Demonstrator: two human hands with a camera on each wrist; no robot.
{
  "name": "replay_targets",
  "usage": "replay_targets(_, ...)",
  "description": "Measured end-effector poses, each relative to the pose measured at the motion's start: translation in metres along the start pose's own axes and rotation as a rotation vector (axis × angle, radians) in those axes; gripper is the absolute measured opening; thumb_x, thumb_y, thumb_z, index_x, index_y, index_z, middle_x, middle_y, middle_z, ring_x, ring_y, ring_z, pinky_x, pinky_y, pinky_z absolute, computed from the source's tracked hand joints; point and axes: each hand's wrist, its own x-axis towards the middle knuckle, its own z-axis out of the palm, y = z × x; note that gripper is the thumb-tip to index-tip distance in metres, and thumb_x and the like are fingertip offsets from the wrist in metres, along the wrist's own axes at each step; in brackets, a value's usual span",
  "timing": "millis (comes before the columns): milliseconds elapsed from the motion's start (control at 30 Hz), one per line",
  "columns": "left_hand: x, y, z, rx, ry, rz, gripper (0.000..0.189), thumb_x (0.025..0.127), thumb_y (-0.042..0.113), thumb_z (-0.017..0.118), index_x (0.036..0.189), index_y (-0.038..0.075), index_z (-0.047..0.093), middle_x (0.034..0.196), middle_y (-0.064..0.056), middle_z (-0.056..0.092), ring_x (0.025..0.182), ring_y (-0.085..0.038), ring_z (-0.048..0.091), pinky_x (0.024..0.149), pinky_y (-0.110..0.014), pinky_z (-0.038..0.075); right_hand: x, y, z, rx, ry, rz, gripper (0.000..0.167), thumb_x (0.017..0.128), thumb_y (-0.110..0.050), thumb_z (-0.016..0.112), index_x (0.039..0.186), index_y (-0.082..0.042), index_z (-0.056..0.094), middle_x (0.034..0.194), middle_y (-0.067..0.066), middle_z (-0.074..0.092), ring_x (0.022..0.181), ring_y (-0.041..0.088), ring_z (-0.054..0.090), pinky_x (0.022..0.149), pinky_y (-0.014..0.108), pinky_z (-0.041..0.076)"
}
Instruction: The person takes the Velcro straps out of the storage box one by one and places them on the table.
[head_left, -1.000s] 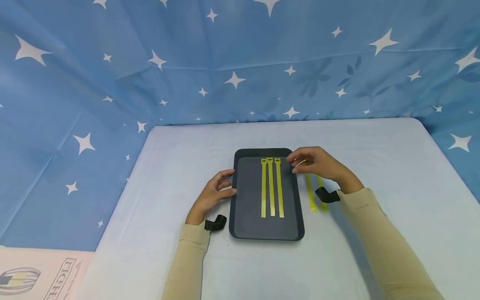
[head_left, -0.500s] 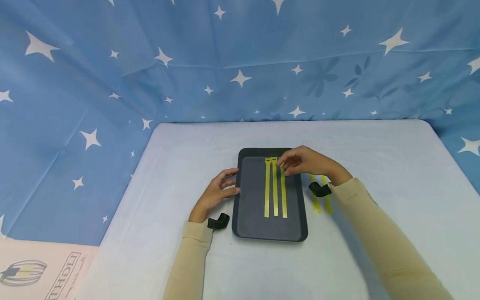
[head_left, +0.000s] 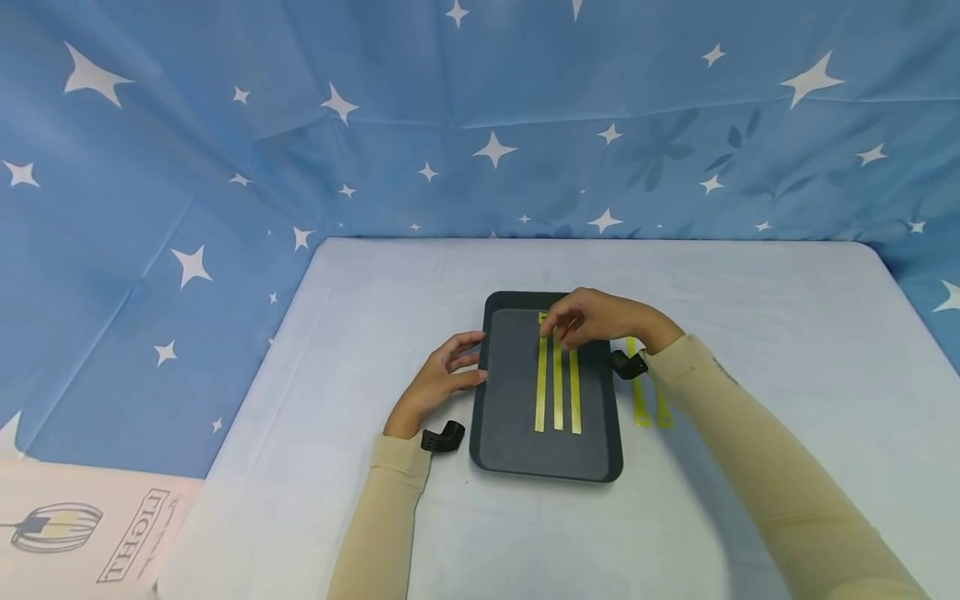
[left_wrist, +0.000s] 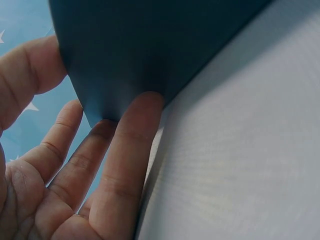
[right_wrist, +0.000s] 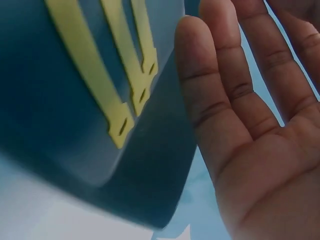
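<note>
A dark grey rectangular tray lies in the middle of the table. Inside it, three yellow cable straps with slotted heads lie side by side: the left strap, the middle strap and the right strap. My left hand touches the tray's left side; in the left wrist view its fingertips rest against the outer wall. My right hand hovers above the far end of the tray, hiding some strap heads. The right wrist view shows straight fingers with nothing between them.
Two more yellow straps lie on the white tabletop right of the tray, a nearer one and an outer one, partly under my right wrist. A blue star-patterned curtain hangs behind. Printed pink fabric shows at lower left.
My right hand has moved left, from the tray's right edge to over the strap heads. My left hand stays at the tray's left side. The head view has shifted slightly.
</note>
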Motion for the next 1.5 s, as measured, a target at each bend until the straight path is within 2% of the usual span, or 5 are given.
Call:
replay_targets(567, 0.002, 0.004, 0.001, 0.000, 0.009, 0.004, 0.069, 0.100, -0.004, 0.068, 0.163, -0.001, 0.041, 0.170, -0.024, 0.036, 0.149, -0.044, 0.047, 0.102, -0.032, 0.057, 0.024, 0.006, 0.010, -0.069, -0.033, 0.089, 0.028, 0.095, 0.012, 0.074, 0.124, 0.011, 0.073, 0.126, 0.027, 0.071, 0.113, 0.041, 0.070, 0.093, 0.045, 0.061)
replay_targets(867, 0.002, 0.005, 0.001, -0.006, 0.006, 0.001, 0.069, 0.100, -0.004, 0.068, 0.164, -0.001, 0.040, 0.171, -0.023, 0.035, 0.149, -0.043, 0.047, 0.102, -0.032, 0.057, 0.031, 0.005, 0.022, -0.131, 0.001, 0.120, 0.023, 0.090, 0.019, 0.072, 0.108, 0.006, 0.079, 0.111, 0.017, 0.076, 0.098, 0.030, 0.072, 0.083, 0.040, 0.061)
replay_targets(1067, 0.003, 0.004, -0.001, -0.013, -0.004, 0.006, 0.070, 0.100, -0.006, 0.067, 0.164, -0.002, 0.039, 0.170, -0.024, 0.035, 0.148, -0.044, 0.047, 0.102, -0.033, 0.058, 0.034, 0.003, 0.026, -0.193, 0.032, 0.129, 0.021, 0.089, 0.018, 0.074, 0.097, 0.000, 0.080, 0.098, 0.008, 0.075, 0.084, 0.018, 0.064, 0.076, 0.036, 0.057)
replay_targets(1233, 0.003, 0.003, 0.000, -0.009, 0.000, 0.002, 0.070, 0.100, -0.004, 0.067, 0.164, -0.002, 0.039, 0.170, -0.024, 0.035, 0.148, -0.043, 0.048, 0.101, -0.032, 0.057, 0.037, 0.003, 0.028, -0.216, 0.025, 0.105, 0.020, 0.089, 0.017, 0.075, 0.095, -0.001, 0.078, 0.093, 0.006, 0.073, 0.077, 0.016, 0.060, 0.072, 0.036, 0.054)
replay_targets(1500, 0.001, 0.004, 0.001, -0.012, 0.006, -0.010, 0.070, 0.100, -0.003, 0.067, 0.164, -0.001, 0.040, 0.171, -0.023, 0.035, 0.148, -0.042, 0.047, 0.101, -0.031, 0.056, 0.039, 0.003, 0.031, -0.203, 0.041, 0.085, 0.014, 0.096, 0.011, 0.074, 0.100, -0.002, 0.079, 0.089, 0.002, 0.070, 0.078, 0.014, 0.061, 0.073, 0.034, 0.054)
